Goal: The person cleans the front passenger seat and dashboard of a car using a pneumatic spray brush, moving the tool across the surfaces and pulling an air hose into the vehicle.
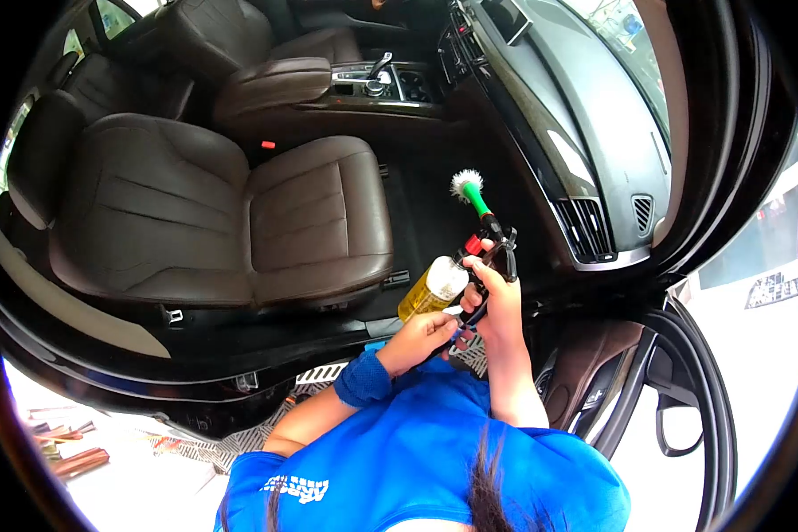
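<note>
My right hand (498, 297) is wrapped round the black handle of a cleaning spray gun (503, 253). From its front extends a green nozzle (475, 198) that ends in a round white bristle brush (465, 184). Under the gun hangs a tilted clear bottle (434, 288) with yellow liquid and a red part near its neck. My left hand (424, 337), below a blue wristband (363, 379), is closed beside the bottle's base, its fingertips pinching what looks like a black hose (472, 324) at the handle's lower end. The fingers partly hide that spot.
A brown leather front seat (315, 213) is at left, with the centre console (381, 84) beyond it. The dashboard (585, 133) and its air vent (583, 229) lie to the right. The door sill (328, 332) and open door (612, 390) are close by my arms.
</note>
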The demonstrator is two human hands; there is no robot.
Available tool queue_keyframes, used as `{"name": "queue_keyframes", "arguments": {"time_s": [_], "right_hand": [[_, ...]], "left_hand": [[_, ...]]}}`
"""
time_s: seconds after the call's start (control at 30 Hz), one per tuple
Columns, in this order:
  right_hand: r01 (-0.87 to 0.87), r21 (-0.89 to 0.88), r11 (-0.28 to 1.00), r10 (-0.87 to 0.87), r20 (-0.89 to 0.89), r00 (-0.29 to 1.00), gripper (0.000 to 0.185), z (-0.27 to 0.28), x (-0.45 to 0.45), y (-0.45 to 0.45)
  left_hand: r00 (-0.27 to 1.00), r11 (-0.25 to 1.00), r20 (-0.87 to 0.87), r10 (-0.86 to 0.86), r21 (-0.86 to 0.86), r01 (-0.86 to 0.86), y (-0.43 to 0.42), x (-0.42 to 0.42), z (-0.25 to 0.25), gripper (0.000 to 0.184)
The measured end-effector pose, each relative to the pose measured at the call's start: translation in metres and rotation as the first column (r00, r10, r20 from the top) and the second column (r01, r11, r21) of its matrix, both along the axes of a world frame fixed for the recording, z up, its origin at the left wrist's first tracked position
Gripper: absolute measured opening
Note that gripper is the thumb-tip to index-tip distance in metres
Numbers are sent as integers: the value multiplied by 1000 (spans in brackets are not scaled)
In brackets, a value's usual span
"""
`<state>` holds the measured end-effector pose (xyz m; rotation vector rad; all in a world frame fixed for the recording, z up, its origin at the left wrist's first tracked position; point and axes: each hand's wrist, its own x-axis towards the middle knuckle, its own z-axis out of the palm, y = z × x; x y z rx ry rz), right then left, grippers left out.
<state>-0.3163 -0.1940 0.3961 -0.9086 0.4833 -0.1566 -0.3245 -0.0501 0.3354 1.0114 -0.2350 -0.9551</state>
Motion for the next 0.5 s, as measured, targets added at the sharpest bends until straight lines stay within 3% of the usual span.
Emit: {"name": "queue_keyframes", "arguments": {"time_s": [0.07,0.1,0.27,0.37,0.43,0.5], "right_hand": [[-7,-10,1000,7,-19,1000,39,-1,0,-1],[-17,-4,1000,17,-13,1000,39,-2,-1,-2],[-15,-16,1000,15,8,1000,40,-6,-7,-3],[-11,-67,998,12,6,1000,41,-6,-8,-1],[-17,-98,995,17,-2,1000,42,-8,-9,1],[-31,-95,995,35,37,999,44,-9,-11,1]], "left_hand": [[1000,999,21,7,37,-8,-4,-4,-12,27],[996,998,-70,56,-11,-57,-7,-7,-11,23],[971,981,-148,189,67,-181,-17,-19,-15,18],[959,951,-30,283,138,-276,-20,-22,-10,23],[927,919,137,349,143,-367,-21,-26,-12,29],[914,909,147,377,130,-396,-19,-29,-14,30]]}}
